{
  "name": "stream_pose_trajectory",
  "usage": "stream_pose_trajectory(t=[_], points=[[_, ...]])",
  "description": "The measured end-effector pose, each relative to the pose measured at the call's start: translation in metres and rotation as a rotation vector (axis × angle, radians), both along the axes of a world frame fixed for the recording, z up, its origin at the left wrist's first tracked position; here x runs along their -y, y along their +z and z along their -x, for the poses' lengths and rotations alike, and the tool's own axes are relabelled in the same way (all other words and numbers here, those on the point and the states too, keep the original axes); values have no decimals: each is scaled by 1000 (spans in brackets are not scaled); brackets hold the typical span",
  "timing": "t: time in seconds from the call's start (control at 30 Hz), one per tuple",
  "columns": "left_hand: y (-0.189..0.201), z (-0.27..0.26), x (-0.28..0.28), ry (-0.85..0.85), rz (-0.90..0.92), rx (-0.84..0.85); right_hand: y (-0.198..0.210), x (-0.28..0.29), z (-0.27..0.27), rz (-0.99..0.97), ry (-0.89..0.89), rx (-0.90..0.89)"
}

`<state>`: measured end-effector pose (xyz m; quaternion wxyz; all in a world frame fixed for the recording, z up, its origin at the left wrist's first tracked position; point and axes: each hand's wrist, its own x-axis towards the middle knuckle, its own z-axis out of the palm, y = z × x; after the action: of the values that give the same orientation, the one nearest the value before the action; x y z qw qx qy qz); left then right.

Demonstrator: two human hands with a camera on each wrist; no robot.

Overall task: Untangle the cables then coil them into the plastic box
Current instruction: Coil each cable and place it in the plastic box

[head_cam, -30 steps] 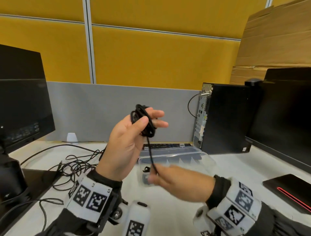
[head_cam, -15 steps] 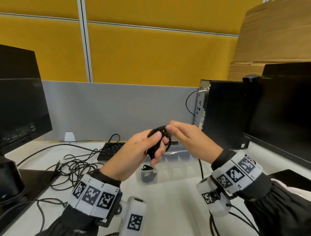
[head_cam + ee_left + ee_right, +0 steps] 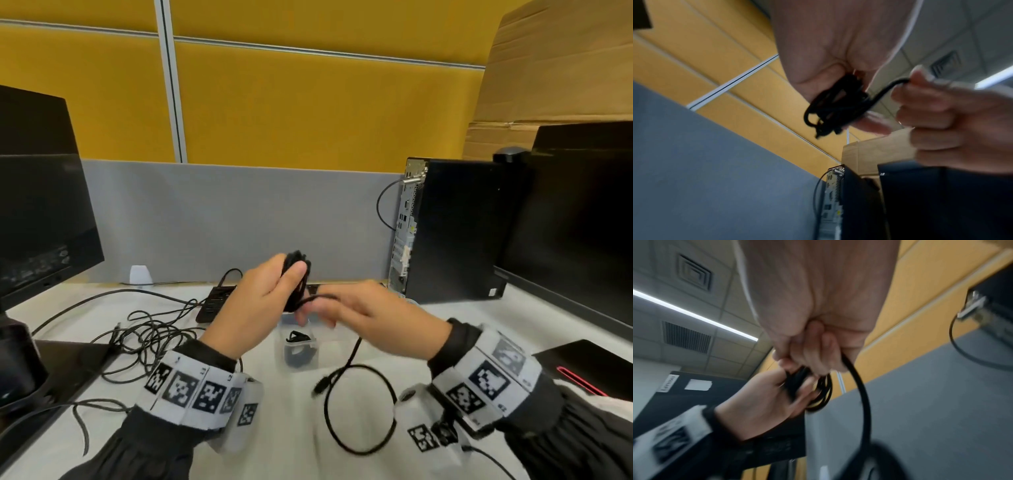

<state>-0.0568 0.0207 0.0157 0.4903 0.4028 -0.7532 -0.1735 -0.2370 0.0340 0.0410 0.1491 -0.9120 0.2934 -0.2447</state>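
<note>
Left hand (image 3: 260, 308) grips black cable coil (image 3: 296, 277) above plastic box (image 3: 301, 356), right hand (image 3: 373, 318) pinches its loose tail; ~1 coil already boxed, tangle (image 3: 150, 335) on worktop (image 3: 284, 428) left.

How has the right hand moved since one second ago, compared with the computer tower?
Yes. The right hand has risen from low in front of the plastic box to the coil, level with the foot of the computer tower.

Even ceiling light, motion-blurred wrist views
</note>
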Motion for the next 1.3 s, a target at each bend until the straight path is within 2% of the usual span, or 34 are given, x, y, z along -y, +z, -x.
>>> stream_pose_trajectory(t=[0.17, 0.27, 0.33, 0.43, 0.53, 0.6, 0.7, 0.8, 0.87, 0.97, 1.1, 1.2, 1.3], points=[[12, 1, -14, -179, -205, 72, 13, 14, 16, 250, -104, 149], [14, 0, -19, -368, -312, -16, 13, 27, 23, 312, -146, 228], [17, 0, -23, -501, -358, -225, 5, 35, 27, 261, -173, 227], [26, 2, -27, -636, -340, -659, -13, 43, 28, 47, -201, 158], [34, 3, -27, -619, -275, -993, -37, 38, 21, -160, -167, -45], [35, 2, -24, -578, -204, -1068, -54, 29, 12, -161, -151, -222], [33, 0, -17, -427, -100, -1002, -64, 13, 3, -71, -133, -338], [26, -4, -9, -299, -52, -944, -56, -2, -6, 43, -87, -408], [21, -6, -2, -198, -9, -809, -51, -11, -12, 170, -50, -430], [12, -8, 5, -33, 19, -495, -39, -18, -12, 362, -24, -314], [2, -10, 7, 140, -24, -178, -16, -5, -2, 569, -176, -103], [7, -9, 0, -44, -168, -120, 5, 9, 8, 599, -270, 9], [13, -7, -7, -305, -309, -109, 16, 20, 16, 504, -278, 81]])
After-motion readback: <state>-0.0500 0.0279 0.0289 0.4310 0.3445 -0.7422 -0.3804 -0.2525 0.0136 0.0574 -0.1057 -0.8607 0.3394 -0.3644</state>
